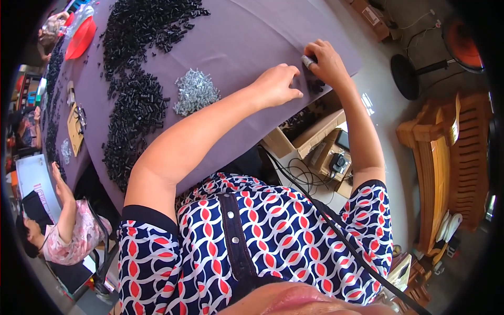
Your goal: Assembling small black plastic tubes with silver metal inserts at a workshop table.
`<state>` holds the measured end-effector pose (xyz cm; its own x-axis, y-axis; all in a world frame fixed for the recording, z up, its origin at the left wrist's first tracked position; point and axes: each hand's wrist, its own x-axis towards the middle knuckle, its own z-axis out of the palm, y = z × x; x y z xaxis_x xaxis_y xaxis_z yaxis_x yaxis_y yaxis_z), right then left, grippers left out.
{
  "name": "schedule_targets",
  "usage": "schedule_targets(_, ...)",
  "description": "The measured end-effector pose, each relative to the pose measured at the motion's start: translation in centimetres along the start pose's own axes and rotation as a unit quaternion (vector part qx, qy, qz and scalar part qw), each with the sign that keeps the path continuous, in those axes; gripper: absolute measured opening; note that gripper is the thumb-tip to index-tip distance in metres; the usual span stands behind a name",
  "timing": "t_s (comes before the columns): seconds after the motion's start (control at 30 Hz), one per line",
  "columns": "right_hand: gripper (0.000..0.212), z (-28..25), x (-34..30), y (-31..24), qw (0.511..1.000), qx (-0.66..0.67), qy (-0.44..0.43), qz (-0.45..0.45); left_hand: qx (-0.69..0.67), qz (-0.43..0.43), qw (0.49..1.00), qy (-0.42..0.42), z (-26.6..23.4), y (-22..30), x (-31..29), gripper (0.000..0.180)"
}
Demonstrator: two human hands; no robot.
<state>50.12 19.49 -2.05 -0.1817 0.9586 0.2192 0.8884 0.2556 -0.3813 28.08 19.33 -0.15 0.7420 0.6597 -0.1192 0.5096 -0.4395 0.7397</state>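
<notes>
My left hand (277,84) hovers over the purple-grey cloth near the table's edge, thumb and fingers apart with nothing seen between them. To its right my right hand (326,61) is at the edge, its fingers bent and a gap showing between them and the thumb. White tape (307,61) wraps one of its digits. Just below that hand is a small cluster of black parts (316,85) at the cloth's edge, above an open cardboard box (310,131) with dark pieces inside. Left of my left forearm lies a heap of small clear or silvery pieces (197,92).
A long heap of small black cylindrical parts (137,100) covers the table's left side. Farther left are a red bowl (81,38), a clipboard (75,128) and a seated person (79,231). Cables (294,176) hang by the box; a fan (462,47) and wooden bench (446,168) stand right.
</notes>
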Motion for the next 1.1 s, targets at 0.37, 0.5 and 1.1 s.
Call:
schedule_targets(0.37, 0.029, -2.7, -6.2, -3.7, 0.997, 0.033, 0.059, 0.027, 0.037, 0.052, 0.998, -0.011, 0.6, 0.0, -1.4, 0.05)
schedule_targets(0.5, 0.031, -0.8, -6.9, -5.4, 0.996, 0.004, 0.072, -0.049, -0.009, 0.049, 0.999, -0.003, -0.7, 0.4, -3.7, 0.048)
schedule_targets(1.1, 0.025, -2.1, -4.8, 2.4, 0.986, -0.07, 0.146, 0.044, -0.316, 0.344, 0.884, 0.007, -12.1, 10.9, -24.6, 0.013)
